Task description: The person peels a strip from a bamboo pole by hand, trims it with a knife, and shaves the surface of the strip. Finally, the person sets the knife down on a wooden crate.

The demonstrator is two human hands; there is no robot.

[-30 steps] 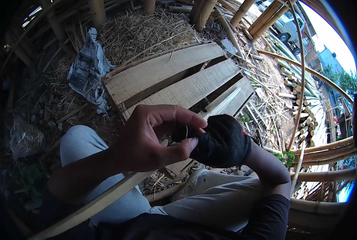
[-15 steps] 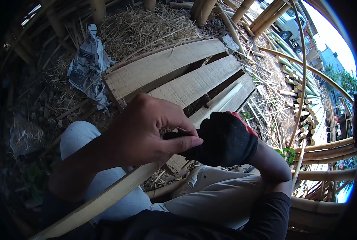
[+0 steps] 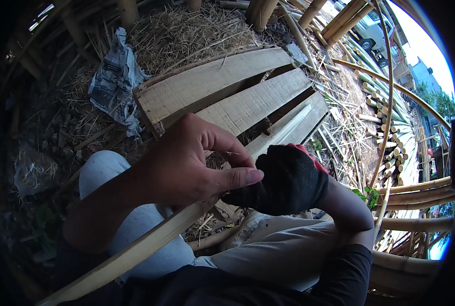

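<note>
My bare left hand (image 3: 202, 168) has its thumb and fingertip pressed together beside the black glove; anything between them is too small to tell. My right hand (image 3: 286, 181), in a black glove with red at its edge, is closed around a long pale strip (image 3: 135, 251). From the lower left, the strip passes over my knee and beneath my hands, then appears again beyond them, above the boards. Wooden boards (image 3: 253, 104) with dark gaps between them lie in front of my hands.
Crumpled newspaper (image 3: 116, 81) lies left of the boards, near dry straw (image 3: 186, 35). Clear plastic (image 3: 35, 171) is at the far left. Cut bamboo poles (image 3: 390, 148) are stacked at right, behind a bent cane (image 3: 389, 97). Bamboo rails (image 3: 416, 224) stand close on the right.
My left fingertips have come off the dark glove part they were pinching. The gloved thumb area now sits lower, and the view has shifted slightly.
</note>
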